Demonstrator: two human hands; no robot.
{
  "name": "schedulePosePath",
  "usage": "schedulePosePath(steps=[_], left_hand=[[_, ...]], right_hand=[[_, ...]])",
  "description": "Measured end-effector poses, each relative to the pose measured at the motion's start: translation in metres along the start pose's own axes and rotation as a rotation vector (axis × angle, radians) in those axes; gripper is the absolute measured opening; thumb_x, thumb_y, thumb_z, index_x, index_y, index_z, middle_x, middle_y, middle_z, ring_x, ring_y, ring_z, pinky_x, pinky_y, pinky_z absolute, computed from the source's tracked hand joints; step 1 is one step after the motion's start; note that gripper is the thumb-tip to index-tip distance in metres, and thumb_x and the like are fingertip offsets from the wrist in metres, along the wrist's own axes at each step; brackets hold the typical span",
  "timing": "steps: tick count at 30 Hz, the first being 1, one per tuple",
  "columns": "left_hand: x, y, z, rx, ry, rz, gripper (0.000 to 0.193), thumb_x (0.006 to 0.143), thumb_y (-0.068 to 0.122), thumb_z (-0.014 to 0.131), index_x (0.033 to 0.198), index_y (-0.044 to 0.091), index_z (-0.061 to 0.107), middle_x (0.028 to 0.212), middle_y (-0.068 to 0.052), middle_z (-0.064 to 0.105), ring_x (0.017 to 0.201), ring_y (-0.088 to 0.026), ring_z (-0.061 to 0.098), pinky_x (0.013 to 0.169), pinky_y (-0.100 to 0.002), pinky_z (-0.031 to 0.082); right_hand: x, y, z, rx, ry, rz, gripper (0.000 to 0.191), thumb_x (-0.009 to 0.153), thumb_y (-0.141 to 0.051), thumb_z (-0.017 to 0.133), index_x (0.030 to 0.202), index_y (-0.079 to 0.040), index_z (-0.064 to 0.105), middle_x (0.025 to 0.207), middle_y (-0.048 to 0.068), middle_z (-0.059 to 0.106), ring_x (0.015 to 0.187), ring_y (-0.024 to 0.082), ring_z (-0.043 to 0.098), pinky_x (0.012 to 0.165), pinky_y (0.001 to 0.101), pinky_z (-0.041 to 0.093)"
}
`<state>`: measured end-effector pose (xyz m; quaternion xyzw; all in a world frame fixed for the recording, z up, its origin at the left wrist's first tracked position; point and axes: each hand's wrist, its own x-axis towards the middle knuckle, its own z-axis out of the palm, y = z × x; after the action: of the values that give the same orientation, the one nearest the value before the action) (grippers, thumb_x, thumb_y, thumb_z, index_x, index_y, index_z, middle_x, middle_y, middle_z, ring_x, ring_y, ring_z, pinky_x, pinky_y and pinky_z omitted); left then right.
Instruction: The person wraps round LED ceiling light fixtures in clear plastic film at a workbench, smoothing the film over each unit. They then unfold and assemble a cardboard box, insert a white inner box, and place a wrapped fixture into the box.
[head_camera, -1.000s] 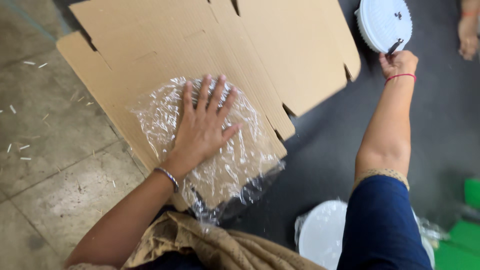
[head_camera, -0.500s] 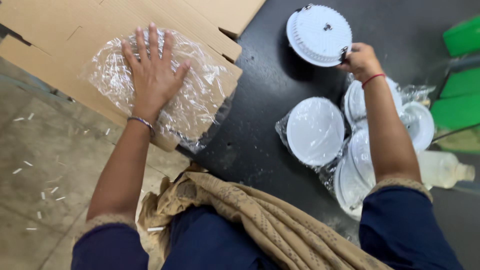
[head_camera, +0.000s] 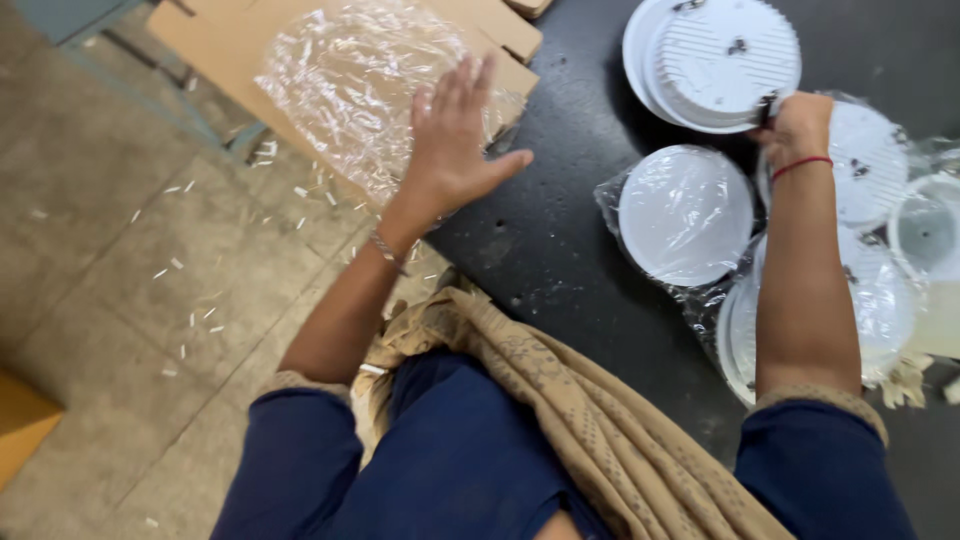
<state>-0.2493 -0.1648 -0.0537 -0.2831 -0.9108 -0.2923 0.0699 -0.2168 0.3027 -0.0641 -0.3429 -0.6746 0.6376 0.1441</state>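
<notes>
The right hand (head_camera: 797, 122) pinches the near rim of the white round ribbed fixture (head_camera: 722, 60), which lies just beyond its fingers on the dark table (head_camera: 560, 240), while the left hand (head_camera: 452, 150), fingers spread wide, seemingly hovers over the crinkled plastic bag (head_camera: 350, 80).

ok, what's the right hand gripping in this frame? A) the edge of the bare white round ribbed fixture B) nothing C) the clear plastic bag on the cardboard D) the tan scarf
A: the right hand grips the rim of the white round fixture on the black table, while the left hand lies flat at the edge of the clear plastic bag on the cardboard.
</notes>
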Motion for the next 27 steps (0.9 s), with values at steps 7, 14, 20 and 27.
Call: schedulePosePath(steps=[7, 14, 20, 27], left_hand=[[0.006, -0.001, 0.006, 0.11, 0.14, -0.101, 0.046, 0.102, 0.015, 0.058, 0.147, 0.006, 0.054, 0.151, -0.018, 0.055, 0.14, -0.04, 0.051, 0.115, -0.048, 0.044], [0.035, 0.038, -0.008, 0.075, 0.029, -0.202, 0.038, 0.103, 0.031, 0.05, 0.121, 0.002, 0.068, 0.143, -0.02, 0.057, 0.128, -0.05, 0.051, 0.092, -0.054, 0.053], [0.027, 0.086, 0.024, 0.302, -0.153, -0.021, 0.042, 0.102, 0.02, 0.042, 0.127, -0.01, 0.06, 0.15, -0.029, 0.047, 0.141, -0.045, 0.043, 0.114, -0.052, 0.04], [0.009, 0.142, 0.065, 0.237, -0.042, 0.114, 0.055, 0.095, 0.015, 0.046, 0.141, -0.016, 0.043, 0.151, -0.034, 0.04, 0.145, -0.042, 0.037, 0.121, -0.046, 0.029]], right_hand=[[-0.048, 0.007, -0.014, -0.08, -0.032, -0.41, 0.018, 0.11, -0.005, 0.038, 0.116, -0.005, 0.055, 0.099, 0.0, 0.062, 0.08, 0.008, 0.059, 0.062, 0.0253, 0.056], [-0.17, 0.046, 0.018, 0.023, -0.366, -0.21, 0.022, 0.115, -0.01, 0.046, 0.125, 0.001, 0.062, 0.099, 0.001, 0.066, 0.078, 0.003, 0.059, 0.065, 0.0187, 0.048], [-0.237, 0.057, 0.049, 0.076, -0.241, -0.244, 0.022, 0.114, -0.015, 0.045, 0.125, 0.0, 0.057, 0.096, 0.0, 0.064, 0.076, 0.003, 0.057, 0.063, 0.0192, 0.05], [-0.271, 0.08, 0.069, 0.178, -0.191, -0.139, 0.024, 0.11, -0.018, 0.046, 0.127, -0.002, 0.055, 0.093, 0.001, 0.062, 0.072, 0.004, 0.055, 0.057, 0.0185, 0.047]])
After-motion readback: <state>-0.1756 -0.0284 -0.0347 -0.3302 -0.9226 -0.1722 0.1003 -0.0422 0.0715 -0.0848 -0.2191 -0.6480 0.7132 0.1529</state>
